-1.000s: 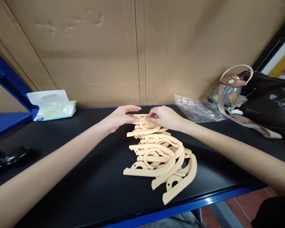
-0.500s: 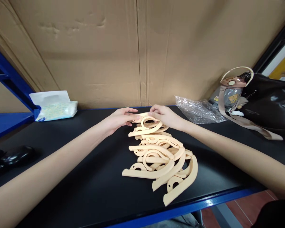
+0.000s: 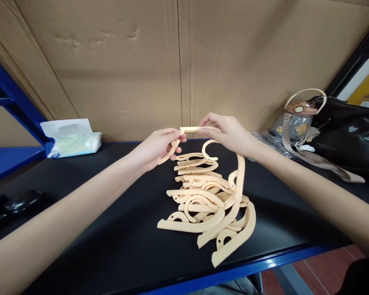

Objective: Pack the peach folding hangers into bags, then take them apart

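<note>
Above the far end of a row of beige plastic folding hangers (image 3: 199, 217), my hands hold one partly unfolded folding hanger (image 3: 190, 129). My right hand (image 3: 230, 130) is closed around its middle; the curved hook hangs below the palm, and one arm drops down on the right towards the pile. The fingers of my left hand (image 3: 162, 145) pinch the hanger's left end, where a short curved piece shows under them. The other hangers lie folded and overlapping on the black table (image 3: 110, 241). My palms hide part of the held hanger.
A white tissue pack (image 3: 74, 141) stands at the back left, and shiny black objects (image 3: 23, 200) lie at the left. Clear plastic wrap (image 3: 269, 143), a strapped bottle (image 3: 298, 123) and a black bag (image 3: 347, 135) are at the back right. Cardboard (image 3: 126, 73) rises behind.
The hanger has been lifted off the far end of the row and its arms have spread apart. Both my hands have risen, the right one also moving rightward.
</note>
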### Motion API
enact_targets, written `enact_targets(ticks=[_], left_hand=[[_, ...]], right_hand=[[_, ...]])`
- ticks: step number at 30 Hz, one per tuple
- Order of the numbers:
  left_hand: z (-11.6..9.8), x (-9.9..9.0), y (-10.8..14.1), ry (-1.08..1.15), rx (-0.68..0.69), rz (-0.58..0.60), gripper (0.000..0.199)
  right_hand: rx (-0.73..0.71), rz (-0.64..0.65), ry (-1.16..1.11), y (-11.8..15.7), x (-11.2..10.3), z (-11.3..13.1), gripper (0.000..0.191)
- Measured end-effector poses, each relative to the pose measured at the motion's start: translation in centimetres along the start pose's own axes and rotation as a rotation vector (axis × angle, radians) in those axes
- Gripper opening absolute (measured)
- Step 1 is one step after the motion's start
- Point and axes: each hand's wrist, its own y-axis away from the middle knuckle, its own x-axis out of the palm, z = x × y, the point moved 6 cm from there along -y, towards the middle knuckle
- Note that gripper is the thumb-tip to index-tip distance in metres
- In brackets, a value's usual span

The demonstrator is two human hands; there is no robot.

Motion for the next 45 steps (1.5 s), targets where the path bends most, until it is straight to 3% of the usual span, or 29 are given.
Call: enact_targets(ticks=[5,8,11,14,16,18,21,26,28,30,31,33,35,37,39,43,45], left_hand=[[0.0,2.6,0.0,-0.114,-0.052,0.175,0.02],[0.2,3.4,-0.4,-0.126,-0.063,0.215,0.021],[0.5,3.8,-0.9,-0.15,-0.048,0.183,0.024],[0.6,3.7,-1.3,-0.219,-0.006,0.117,0.023],[0.4,2.8,-1.6,-0.278,0.031,0.064,0.021],[0.4,1.2,-2.2,-0.332,0.053,0.004,0.019],[1.0,-2.5,-4.2,-0.392,0.053,-0.102,0.021],[3.7,-7.8,-8.6,-0.52,0.038,-0.303,0.019],[4.3,-8.5,-9.3,-0.55,0.073,-0.377,0.013],[4.1,-8.1,-9.1,-0.539,0.134,-0.409,0.018],[3.8,-7.4,-8.6,-0.528,0.167,-0.398,0.024],[3.3,-5.3,-7.4,-0.432,0.176,-0.269,0.047],[3.3,-2.4,-5.7,-0.174,0.065,0.015,0.079],[3.3,-0.4,-3.4,0.105,-0.086,0.218,0.094],[3.2,0.0,-1.4,0.184,-0.155,0.259,0.081],[3.8,-1.4,0.5,0.037,-0.138,0.254,0.022],[4.0,-1.9,0.8,-0.005,-0.127,0.286,0.019]], right_hand=[[-0.199,0.15,0.552,0.2,1.3,1.9,0.024],[-0.289,0.21,0.854,0.7,2.5,2.3,0.024],[-0.311,0.256,0.919,0.5,3.2,2.0,0.026],[-0.224,0.305,0.795,-0.8,2.9,0.4,0.024],[-0.053,0.311,0.58,-1.9,1.8,-1.7,0.016],[0.16,0.284,0.236,-2.6,0.4,-4.2,0.009],[0.284,0.26,-0.024,-2.5,-1.0,-6.2,0.014],[0.296,0.085,-0.289,-2.3,-1.9,-5.5,0.018],[0.307,-0.028,-0.428,-2.8,-2.2,-5.2,0.02],[0.344,-0.145,-0.612,-3.4,-2.5,-5.1,0.017],[0.359,-0.191,-0.698,-3.7,-2.5,-5.1,0.014],[0.364,-0.263,-0.83,-4.0,-2.4,-4.8,0.01],[0.361,-0.328,-0.935,-3.9,-1.8,-4.5,0.007],[0.397,-0.4,-0.997,-3.2,-1.0,-4.5,0.005],[0.438,-0.449,-0.988,-2.0,-0.1,-4.7,0.005],[0.465,-0.431,-0.813,0.5,1.1,-5.5,0.006],[0.421,-0.398,-0.668,1.4,1.0,-5.8,0.02]])
